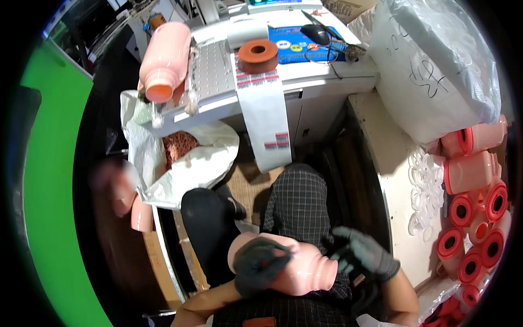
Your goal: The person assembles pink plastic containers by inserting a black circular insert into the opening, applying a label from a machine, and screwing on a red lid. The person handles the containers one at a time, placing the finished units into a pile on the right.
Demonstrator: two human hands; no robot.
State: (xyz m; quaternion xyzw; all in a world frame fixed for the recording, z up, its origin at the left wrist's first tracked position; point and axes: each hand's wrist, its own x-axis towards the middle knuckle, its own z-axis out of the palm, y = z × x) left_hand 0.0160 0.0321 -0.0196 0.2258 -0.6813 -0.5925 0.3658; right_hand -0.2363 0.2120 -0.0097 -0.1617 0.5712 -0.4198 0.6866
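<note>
Pink bottle (pixel 302 272), one: lying on its side across the person's lap, neck and mouth pointing right.

Left hand (pixel 261 265), dark-gloved: on the bottle's body, fingers bent; blurred, so whether they grasp the bottle or something small cannot be told.

Right hand (pixel 368 256), grey-green glove: just beside the bottle's mouth, fingers spread and released; contact with the rim cannot be told.

White bag (pixel 190 174): beyond the lap to the left, open, reddish-brown contents inside.

White counter (pixel 354 72), ahead. On it: a second pink bottle (pixel 166 57), on its side, mouth toward the person; a brown tape roll (pixel 259 65), resting on a label strip (pixel 267 120) that hangs over the edge; a blue mat (pixel 289 53).

Side counter (pixel 396 201), right: white plastic rings (pixel 425 182); red-ringed pink bottles (pixel 469 169), grouped; a large bulging sack (pixel 419 82).
</note>
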